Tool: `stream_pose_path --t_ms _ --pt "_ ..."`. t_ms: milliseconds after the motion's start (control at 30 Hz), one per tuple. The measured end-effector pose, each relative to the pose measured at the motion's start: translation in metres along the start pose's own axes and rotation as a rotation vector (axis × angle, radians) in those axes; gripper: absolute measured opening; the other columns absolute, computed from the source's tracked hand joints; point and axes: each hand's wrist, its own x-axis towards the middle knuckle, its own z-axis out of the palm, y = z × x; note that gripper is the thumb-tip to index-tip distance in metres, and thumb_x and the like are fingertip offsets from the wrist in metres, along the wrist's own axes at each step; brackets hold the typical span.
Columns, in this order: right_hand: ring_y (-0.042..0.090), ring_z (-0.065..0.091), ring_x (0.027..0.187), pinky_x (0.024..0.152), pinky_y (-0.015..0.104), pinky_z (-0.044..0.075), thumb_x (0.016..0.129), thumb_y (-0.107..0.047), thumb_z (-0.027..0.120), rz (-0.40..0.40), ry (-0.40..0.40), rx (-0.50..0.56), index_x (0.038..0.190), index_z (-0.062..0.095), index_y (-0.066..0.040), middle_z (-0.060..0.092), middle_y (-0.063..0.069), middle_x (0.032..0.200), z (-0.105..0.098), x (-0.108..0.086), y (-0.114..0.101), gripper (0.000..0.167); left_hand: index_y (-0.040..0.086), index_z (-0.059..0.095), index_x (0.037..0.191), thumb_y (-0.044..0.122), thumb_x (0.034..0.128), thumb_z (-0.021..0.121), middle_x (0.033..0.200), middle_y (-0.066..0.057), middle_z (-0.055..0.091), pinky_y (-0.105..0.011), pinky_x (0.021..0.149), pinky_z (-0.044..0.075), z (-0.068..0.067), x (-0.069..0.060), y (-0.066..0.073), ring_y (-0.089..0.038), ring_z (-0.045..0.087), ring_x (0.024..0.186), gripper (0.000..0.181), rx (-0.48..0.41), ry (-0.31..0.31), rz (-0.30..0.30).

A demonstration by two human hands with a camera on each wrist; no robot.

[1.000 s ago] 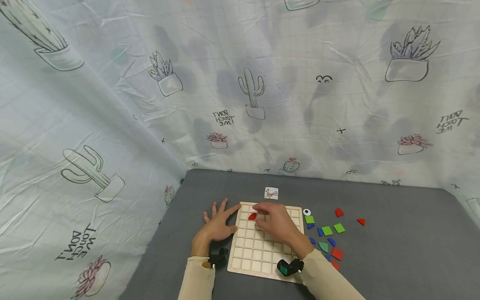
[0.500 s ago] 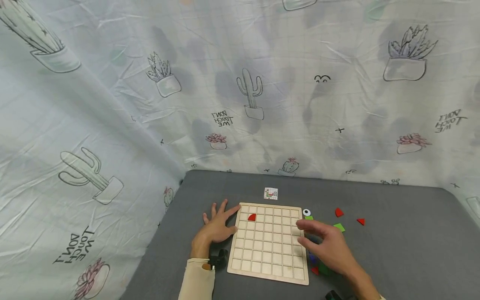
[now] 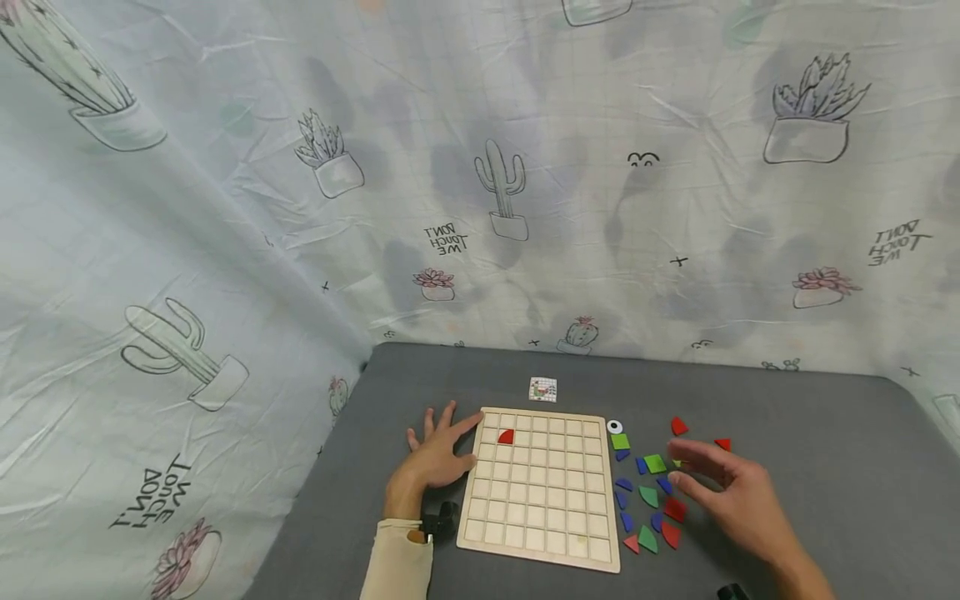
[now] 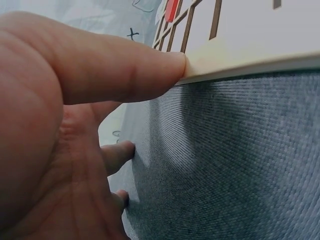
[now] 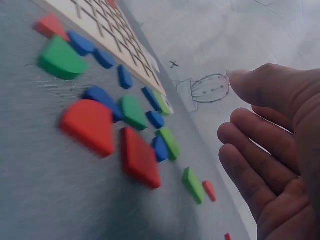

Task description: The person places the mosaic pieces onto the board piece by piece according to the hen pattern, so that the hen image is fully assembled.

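A wooden grid board lies on the grey table with one red quarter-circle piece in a cell of its second row. My left hand is spread at the board's left side, thumb and index finger touching its edge. In the left wrist view the thumb presses against the rim. My right hand hovers over the right side of the loose pieces, fingers loosely bent, thumb apart from them, holding nothing. Below it lie a red square and a light green square, partly hidden in the head view.
Several blue, green and red pieces lie right of the board, among them a green quarter circle and a red triangle. A white ring-like disc sits by the top right corner. A small picture card lies behind the board.
My right hand has left the red quarter circle on the board and moved right, over the loose pieces. My left hand has stayed at the board's edge.
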Motion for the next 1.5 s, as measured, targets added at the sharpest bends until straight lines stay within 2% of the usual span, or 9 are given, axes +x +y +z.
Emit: stream_pose_path --t_ms 167,333,400,667,867,1067,1233,1367,1500 --pt "-0.003 0.074 0.109 0.089 0.011 0.058 0.097 -0.022 0.086 -0.002 -0.041 -0.064 0.137 0.076 -0.013 0.082 0.008 0.124 0.005 0.022 0.000 0.042 0.025 0.051 0.166 0.015 0.1003 0.074 0.183 -0.023 0.015 -0.088 0.121 -0.012 0.000 -0.001 0.003 -0.060 -0.006 0.166 0.070 -0.002 0.000 -0.002" --pt "0.025 0.079 0.113 0.089 0.033 0.066 0.099 -0.026 0.084 -0.001 -0.109 -0.078 0.139 0.075 -0.010 0.081 0.012 0.128 0.020 0.043 0.004 0.044 0.025 0.052 0.166 0.014 0.0999 0.073 0.183 -0.023 0.015 -0.088 0.121 -0.012 0.000 -0.001 0.003 -0.060 -0.005 0.166 0.070 0.004 -0.001 -0.005" --pt "0.031 0.079 0.114 0.089 0.036 0.067 0.100 -0.026 0.083 -0.006 -0.132 -0.084 0.139 0.074 -0.009 0.080 0.012 0.129 0.026 0.050 0.007 0.044 0.027 0.051 0.167 0.014 0.1002 0.072 0.183 -0.023 0.014 -0.088 0.121 -0.013 0.000 -0.001 0.003 -0.060 -0.006 0.166 0.071 0.003 -0.003 -0.002" --pt "0.023 0.080 0.106 0.085 0.028 0.064 0.100 -0.020 0.082 -0.055 -0.165 -0.080 0.132 0.079 -0.014 0.082 0.006 0.123 0.042 0.070 0.014 0.033 0.036 0.050 0.166 0.014 0.0983 0.069 0.182 -0.025 0.013 -0.089 0.117 -0.019 0.007 0.003 -0.007 -0.064 -0.009 0.163 0.074 -0.031 0.022 0.049" --pt "0.023 0.080 0.104 0.085 0.029 0.064 0.100 -0.016 0.081 -0.062 -0.147 -0.091 0.130 0.080 -0.013 0.083 0.004 0.120 0.048 0.078 0.016 0.030 0.035 0.052 0.165 0.013 0.0976 0.070 0.183 -0.024 0.014 -0.088 0.118 -0.020 0.004 0.000 -0.003 -0.062 -0.009 0.165 0.073 -0.045 0.020 0.036" --pt "0.029 0.080 0.104 0.085 0.037 0.065 0.095 -0.007 0.084 -0.042 -0.067 -0.128 0.126 0.080 -0.009 0.083 0.010 0.117 0.052 0.085 0.019 0.031 0.037 0.050 0.166 0.018 0.0981 0.070 0.184 -0.019 0.012 -0.086 0.120 -0.018 0.014 0.010 -0.018 -0.058 -0.011 0.166 0.073 -0.011 0.037 0.025" --pt "0.030 0.080 0.101 0.084 0.045 0.066 0.092 -0.005 0.085 -0.061 -0.077 -0.170 0.127 0.080 -0.007 0.083 0.011 0.116 0.055 0.094 0.022 0.035 0.040 0.051 0.165 0.020 0.0972 0.071 0.183 -0.021 0.014 -0.089 0.118 -0.017 0.018 0.013 -0.024 -0.060 -0.009 0.166 0.073 -0.009 0.056 0.039" --pt "0.030 0.080 0.101 0.085 0.051 0.066 0.092 -0.005 0.086 -0.093 -0.116 -0.185 0.127 0.079 -0.007 0.083 0.011 0.116 0.059 0.099 0.023 0.035 0.041 0.050 0.165 0.020 0.0982 0.071 0.184 -0.020 0.013 -0.088 0.118 -0.017 0.017 0.012 -0.023 -0.060 -0.009 0.166 0.073 -0.012 0.046 0.035" --pt "0.033 0.080 0.102 0.086 0.054 0.066 0.092 -0.005 0.085 -0.107 -0.135 -0.186 0.126 0.079 -0.006 0.082 0.013 0.117 0.062 0.101 0.021 0.035 0.035 0.051 0.166 0.016 0.0982 0.071 0.183 -0.022 0.013 -0.087 0.119 -0.018 0.010 0.007 -0.012 -0.059 -0.010 0.166 0.073 -0.025 0.027 0.021"
